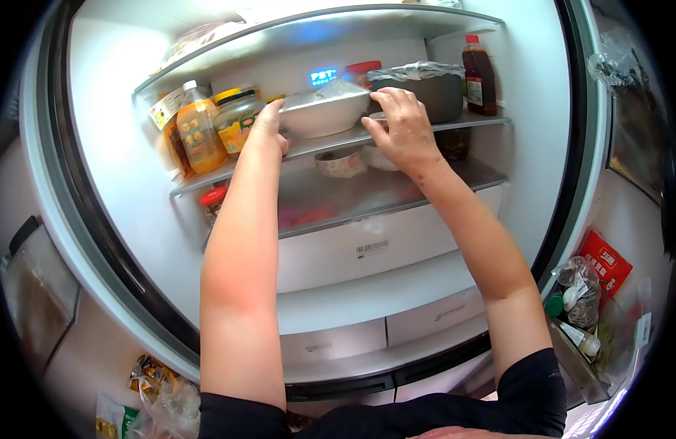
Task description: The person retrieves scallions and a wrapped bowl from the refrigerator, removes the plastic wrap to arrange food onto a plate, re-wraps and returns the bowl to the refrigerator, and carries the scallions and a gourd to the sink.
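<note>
A white bowl [325, 117] covered with clear plastic wrap is on the middle fridge shelf, between my hands. My left hand [270, 126] is closed at its left side, thumb up along the edge and the other fingers partly hidden. My right hand [405, 128] is at the bowl's right end, its fingers bent and its fingertips and thumb against the rim and side. Behind the right hand stands a dark grey pot [442, 96] under plastic wrap. Part of another small dish shows between the right thumb and fingers.
Left on the shelf are an orange bottle [200, 130] and a yellow-lidded jar [238, 117]. A red-capped dark bottle [479, 77] stands far right. Patterned bowls [341, 162] sit one level down, above a white drawer [374, 247]. The open door holds bags and a red packet [605, 261].
</note>
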The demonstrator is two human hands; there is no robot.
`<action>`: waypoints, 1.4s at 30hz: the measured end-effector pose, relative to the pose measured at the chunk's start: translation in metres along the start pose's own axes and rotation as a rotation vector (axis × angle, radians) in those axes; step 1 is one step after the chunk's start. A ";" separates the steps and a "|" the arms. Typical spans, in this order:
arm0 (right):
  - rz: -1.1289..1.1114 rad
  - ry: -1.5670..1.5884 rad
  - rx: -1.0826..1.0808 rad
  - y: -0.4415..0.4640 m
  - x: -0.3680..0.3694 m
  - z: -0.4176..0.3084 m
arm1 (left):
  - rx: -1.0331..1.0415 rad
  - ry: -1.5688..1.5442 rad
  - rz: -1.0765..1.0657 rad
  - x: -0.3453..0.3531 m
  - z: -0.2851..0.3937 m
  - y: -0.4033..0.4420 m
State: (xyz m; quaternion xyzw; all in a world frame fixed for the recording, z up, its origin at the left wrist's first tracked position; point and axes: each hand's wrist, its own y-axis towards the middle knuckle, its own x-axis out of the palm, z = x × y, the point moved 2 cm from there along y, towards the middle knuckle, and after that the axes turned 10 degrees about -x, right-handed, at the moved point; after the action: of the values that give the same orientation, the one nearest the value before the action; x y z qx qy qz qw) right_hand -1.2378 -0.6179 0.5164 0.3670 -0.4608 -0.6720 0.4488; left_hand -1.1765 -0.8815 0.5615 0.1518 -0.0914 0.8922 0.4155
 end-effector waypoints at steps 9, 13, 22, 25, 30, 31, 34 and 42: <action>0.075 -0.162 0.025 -0.014 -0.030 0.063 | 0.022 -0.196 0.077 0.019 -0.005 0.012; 0.083 -0.248 0.031 -0.005 -0.033 0.068 | 0.033 -0.194 0.064 0.019 -0.007 0.006; -0.105 -0.334 0.073 0.018 -0.041 0.101 | 0.075 -0.197 -0.015 0.014 -0.008 0.001; -0.092 -0.317 0.117 0.014 -0.042 0.104 | 0.083 -0.180 -0.016 0.014 -0.009 -0.002; 0.036 -0.328 -0.169 0.013 -0.034 0.041 | 0.134 -0.091 -0.024 0.019 -0.013 -0.016; 0.004 -0.188 -0.199 0.010 -0.024 0.032 | 0.141 -0.075 -0.036 0.019 -0.013 -0.014; -0.185 0.029 -0.035 -0.002 0.000 0.017 | 0.134 -0.034 -0.050 0.017 -0.014 -0.013; -0.162 0.300 0.154 -0.009 0.002 0.036 | 0.110 0.048 -0.100 0.007 -0.010 0.000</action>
State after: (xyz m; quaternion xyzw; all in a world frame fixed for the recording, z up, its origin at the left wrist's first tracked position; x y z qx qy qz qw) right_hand -1.2736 -0.6082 0.5183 0.5321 -0.4078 -0.6064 0.4276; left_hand -1.1825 -0.8737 0.5546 0.1574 -0.0247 0.8773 0.4527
